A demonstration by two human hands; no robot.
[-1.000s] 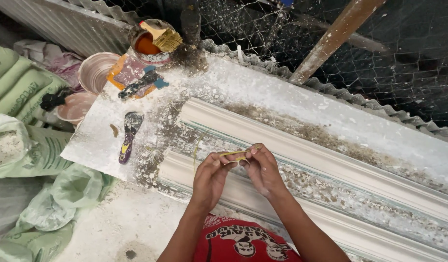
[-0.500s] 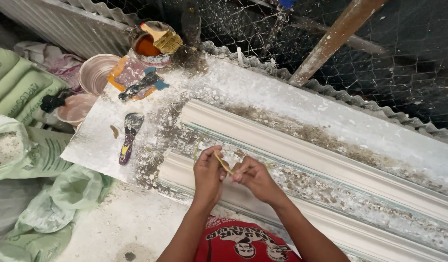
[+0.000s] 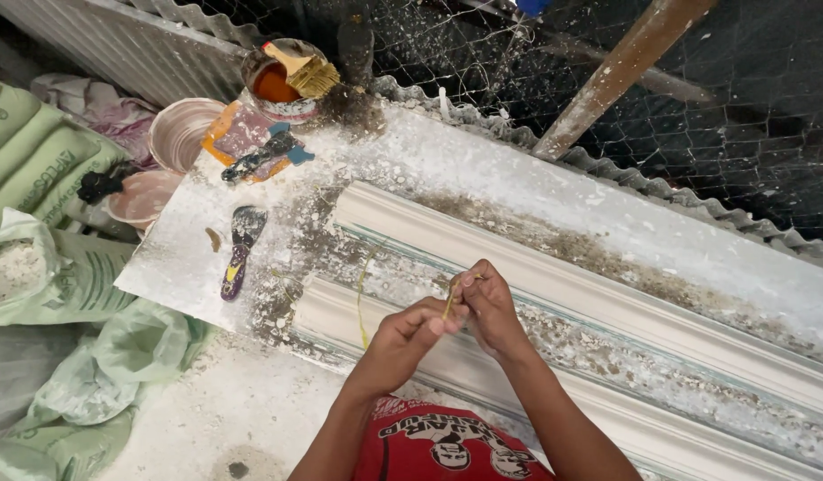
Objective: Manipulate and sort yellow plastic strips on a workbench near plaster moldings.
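Note:
My left hand (image 3: 409, 334) and my right hand (image 3: 487, 307) meet over the front edge of a long white plaster moulding (image 3: 554, 276). Between the fingertips of both hands I pinch a thin yellowish fibre strand (image 3: 449, 304); another length of it (image 3: 362, 294) hangs down in a curve toward the moulding's front rail. The moulding lies on a white, dust-covered board (image 3: 447, 165) and its channel is speckled with brown fibre bits.
A putty knife (image 3: 239, 249) lies on the board's left end. Behind it stand a paint can with a brush (image 3: 286, 80), a second scraper (image 3: 260, 156) and two bowls (image 3: 175, 134). Green sacks (image 3: 46, 258) pile up at the left. Wire mesh (image 3: 696, 116) and a wooden pole (image 3: 621, 76) stand behind.
My hands held a short bundle of fibre flat between them; they have since drawn together and now pinch a single thin strand, with a length trailing down to the left.

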